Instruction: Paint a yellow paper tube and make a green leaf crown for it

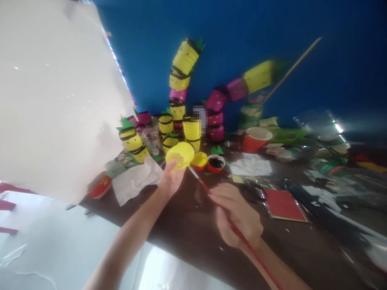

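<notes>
My left hand (172,177) holds up a yellow-painted piece, which looks like a cut plastic bottle bottom (183,154), its fingers partly hidden behind it. A patch of the piece facing me looks thinly coated. In my right hand (236,213) is a long red-handled paintbrush (203,183), its tip touching or very close to the piece's lower right edge. Just behind stand a small cup of yellow paint (199,160) and another cup of black paint (215,163).
Stacked yellow and magenta figures with black bands (177,112) stand along the blue wall. A red cup (256,140), crumpled tissue (251,166), a red square packet (286,205) and a black-handled tool (308,205) lie right. White paper (136,181) and a tipped red cup (99,186) are left.
</notes>
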A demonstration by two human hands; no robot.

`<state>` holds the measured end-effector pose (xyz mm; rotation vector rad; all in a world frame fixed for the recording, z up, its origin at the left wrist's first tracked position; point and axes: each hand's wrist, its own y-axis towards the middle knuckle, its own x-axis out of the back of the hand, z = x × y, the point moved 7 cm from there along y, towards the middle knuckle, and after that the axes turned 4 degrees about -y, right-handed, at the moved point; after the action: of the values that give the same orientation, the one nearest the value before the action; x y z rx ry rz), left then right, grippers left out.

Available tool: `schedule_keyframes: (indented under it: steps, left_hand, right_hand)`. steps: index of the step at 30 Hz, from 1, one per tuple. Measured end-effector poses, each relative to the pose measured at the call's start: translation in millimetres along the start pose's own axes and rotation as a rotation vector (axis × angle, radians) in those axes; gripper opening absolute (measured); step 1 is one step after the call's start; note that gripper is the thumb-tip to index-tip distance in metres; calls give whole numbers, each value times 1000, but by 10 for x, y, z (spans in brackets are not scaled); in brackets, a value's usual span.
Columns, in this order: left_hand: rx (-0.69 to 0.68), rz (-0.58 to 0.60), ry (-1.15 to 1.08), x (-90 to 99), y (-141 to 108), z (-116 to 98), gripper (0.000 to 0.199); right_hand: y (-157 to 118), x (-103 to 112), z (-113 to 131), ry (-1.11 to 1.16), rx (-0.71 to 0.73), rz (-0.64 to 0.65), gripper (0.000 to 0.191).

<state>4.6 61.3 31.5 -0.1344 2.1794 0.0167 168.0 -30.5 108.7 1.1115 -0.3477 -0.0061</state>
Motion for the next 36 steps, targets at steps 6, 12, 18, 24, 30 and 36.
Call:
schedule_keyframes:
  steps: [6,12,18,24,30,36]
  left_hand:
    - [-45,12,-38,-36,-8,-40,32]
    - [7,-68,-84,-14,30,-33,44]
    - [20,-72,-121,-18,39,-27,52]
    - [47,-69,-196,15,30,11,51]
    - [47,-3,-209,-29,12,4,52]
    - [61,-3,-145,-81,-25,2,56]
  right_hand:
    - [3,-34,-8,13,-28,26,32]
    - [-52,-57,35,-11,-1,7,36]
    - [-130,-195,60,-71,32,77,38]
    - [-161,-276,44,-88,35,105,39]
    - [-195,-304,55,-72,39,125,37]
    - [-236,-345,32,-101,21,140,42]
